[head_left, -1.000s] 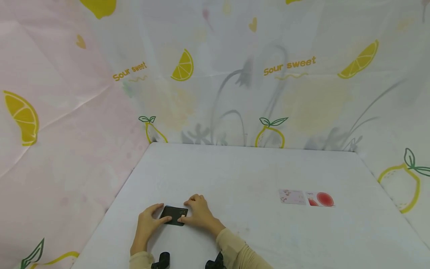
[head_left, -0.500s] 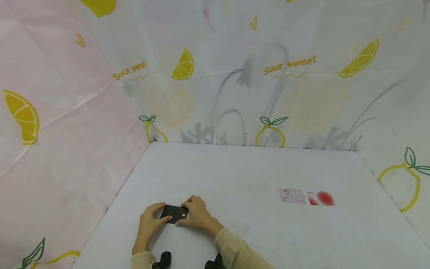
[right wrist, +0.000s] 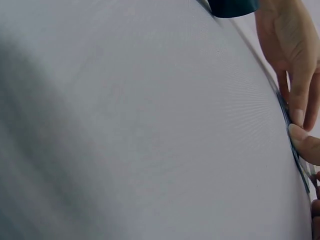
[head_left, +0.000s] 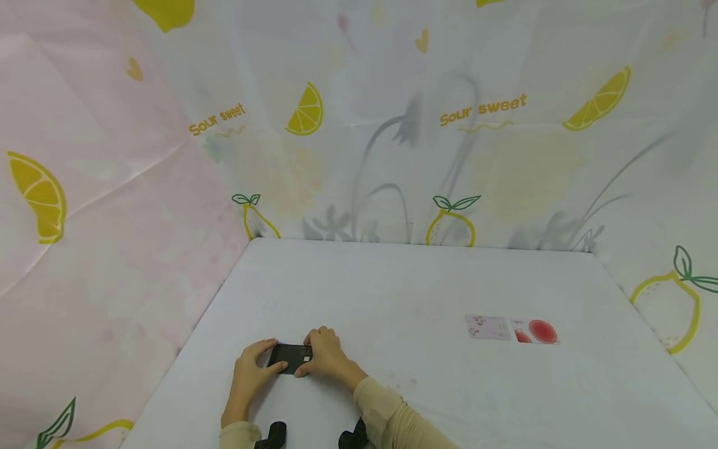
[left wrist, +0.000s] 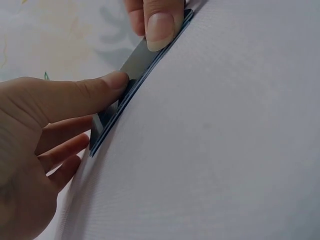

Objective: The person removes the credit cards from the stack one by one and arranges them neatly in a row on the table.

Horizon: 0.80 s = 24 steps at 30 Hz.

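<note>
A black card [head_left: 290, 354] with a small pale square at its right end lies over the white table, low and left of centre in the head view. In the left wrist view, layered edges show that it tops a thin stack of cards [left wrist: 136, 65]. My left hand [head_left: 245, 380] grips the stack's left end, thumb on top and fingers at the far side. My right hand [head_left: 331, 357] holds the right end between thumb and curled fingers. Both thumbs press near the front edge, seen close together in the right wrist view, where my right thumb [right wrist: 306, 145] shows.
To the right on the white table [head_left: 404, 293], a pale flowered card [head_left: 488, 328] lies beside a card with a red circle [head_left: 535, 332]. Lemon-printed cloth [head_left: 364, 156] hangs behind the table. Dark wrist mounts [head_left: 272, 435] sit below the sleeves.
My right thumb has slid left along the card's front edge, uncovering the pale square. The right fingers have shifted slightly. My left hand keeps its grip, nearly still.
</note>
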Available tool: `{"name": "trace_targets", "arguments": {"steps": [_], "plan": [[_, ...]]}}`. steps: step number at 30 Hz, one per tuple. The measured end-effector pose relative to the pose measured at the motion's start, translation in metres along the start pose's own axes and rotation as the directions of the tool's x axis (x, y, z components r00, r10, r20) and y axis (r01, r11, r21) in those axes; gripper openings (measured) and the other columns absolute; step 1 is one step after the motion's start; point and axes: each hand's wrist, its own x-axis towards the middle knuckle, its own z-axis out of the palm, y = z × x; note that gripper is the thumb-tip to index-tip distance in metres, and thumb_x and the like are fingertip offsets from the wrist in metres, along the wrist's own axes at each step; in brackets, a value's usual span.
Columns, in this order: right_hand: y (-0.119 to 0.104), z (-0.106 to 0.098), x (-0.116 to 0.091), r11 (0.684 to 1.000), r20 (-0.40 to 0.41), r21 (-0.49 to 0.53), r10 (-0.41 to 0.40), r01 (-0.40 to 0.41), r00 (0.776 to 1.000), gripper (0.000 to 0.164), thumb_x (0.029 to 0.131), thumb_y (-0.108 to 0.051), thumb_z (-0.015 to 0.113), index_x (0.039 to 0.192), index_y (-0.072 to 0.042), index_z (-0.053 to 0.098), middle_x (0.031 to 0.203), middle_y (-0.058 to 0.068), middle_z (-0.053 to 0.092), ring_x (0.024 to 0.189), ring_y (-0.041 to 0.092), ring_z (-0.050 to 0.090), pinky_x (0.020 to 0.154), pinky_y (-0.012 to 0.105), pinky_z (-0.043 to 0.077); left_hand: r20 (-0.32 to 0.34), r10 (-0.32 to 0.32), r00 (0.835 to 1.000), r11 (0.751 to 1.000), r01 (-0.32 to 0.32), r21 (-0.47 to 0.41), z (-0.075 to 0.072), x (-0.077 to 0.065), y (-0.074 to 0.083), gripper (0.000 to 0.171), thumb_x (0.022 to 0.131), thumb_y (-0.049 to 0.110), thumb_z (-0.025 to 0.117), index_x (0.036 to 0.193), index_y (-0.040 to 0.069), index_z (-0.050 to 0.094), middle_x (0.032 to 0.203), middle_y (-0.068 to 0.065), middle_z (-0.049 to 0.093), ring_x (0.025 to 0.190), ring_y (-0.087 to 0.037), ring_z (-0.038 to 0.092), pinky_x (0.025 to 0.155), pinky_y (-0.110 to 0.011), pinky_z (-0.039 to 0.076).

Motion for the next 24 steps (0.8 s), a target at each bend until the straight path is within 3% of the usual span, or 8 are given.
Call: {"name": "trace_targets", "arguments": {"steps": [10, 24], "plan": [[0.0006, 0.0023, -0.0015, 0.997, -0.008, 0.082, 0.014, -0.014, 1.000, 0.053, 0.058, -0.029, 0.082, 0.097, -0.010, 0.051, 0.087, -0.002, 0.052, 0.075, 0.009, 0.045, 0.072, 0.027, 0.036, 0.009, -0.051, 0.999, 0.999, 0.051, -0.015, -0.0011, -0.0013, 0.0021, 0.052, 0.065, 0.016, 0.078, 0.112, 0.002, 0.059, 0.114, -0.021, 0.055, 0.113, -0.038, 0.043, 0.095, -0.050, 0.031], [-0.0017, 0.0005, -0.0088, 0.996, -0.020, -0.007, -0.090, 0.090, 0.996, 0.062, 0.062, -0.028, 0.081, 0.113, -0.011, 0.051, 0.097, 0.001, 0.049, 0.086, 0.011, 0.046, 0.075, 0.027, 0.039, -0.017, -0.018, 1.000, 1.000, 0.018, -0.019, -0.0028, -0.0002, -0.0006, 0.054, 0.064, 0.017, 0.079, 0.111, -0.001, 0.059, 0.111, -0.022, 0.057, 0.110, -0.039, 0.045, 0.093, -0.049, 0.033]]}}
